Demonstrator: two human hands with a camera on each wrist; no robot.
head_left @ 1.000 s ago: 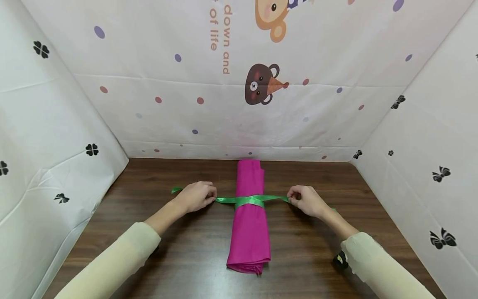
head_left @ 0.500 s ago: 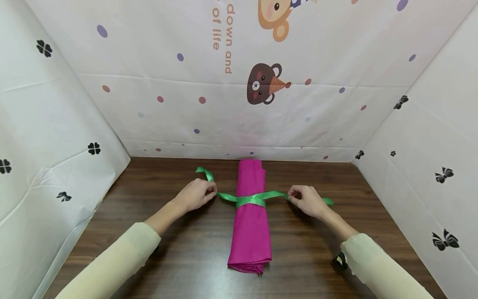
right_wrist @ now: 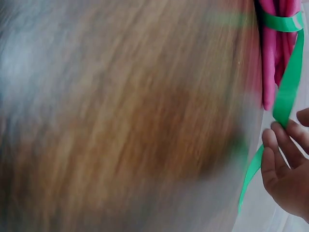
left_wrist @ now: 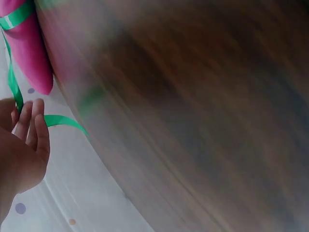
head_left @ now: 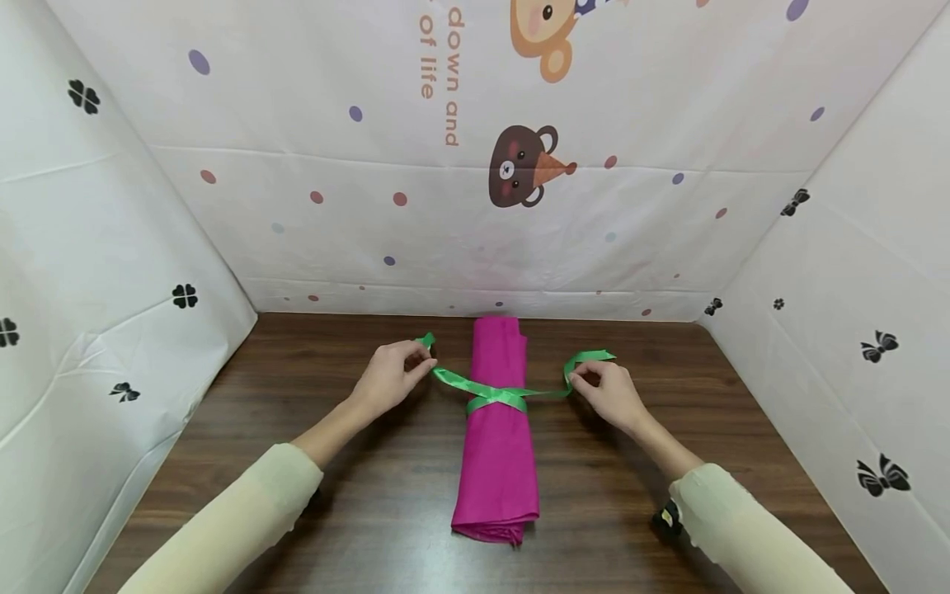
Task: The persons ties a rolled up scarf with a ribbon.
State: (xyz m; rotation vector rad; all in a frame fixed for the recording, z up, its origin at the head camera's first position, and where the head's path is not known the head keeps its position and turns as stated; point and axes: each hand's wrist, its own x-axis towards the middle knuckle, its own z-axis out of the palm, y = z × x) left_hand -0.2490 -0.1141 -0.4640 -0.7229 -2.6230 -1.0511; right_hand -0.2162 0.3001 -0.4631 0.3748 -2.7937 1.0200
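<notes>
A rolled magenta cloth [head_left: 496, 478] is laid on the wood-grain desk [head_left: 356, 520], its length stretched from six toward twelve o'clock, with a green ribbon [head_left: 496, 397] wrapped around its middle. At nine o'clock from the ribbon's crossing, one tail is pinched in the left hand [head_left: 387, 379]; at three o'clock, the other is pinched in the right hand [head_left: 612, 396]. Beyond each grip, a loose end is left curling. At twelve o'clock, the desk is backed by a white sheet [head_left: 334, 239] printed with bears.
</notes>
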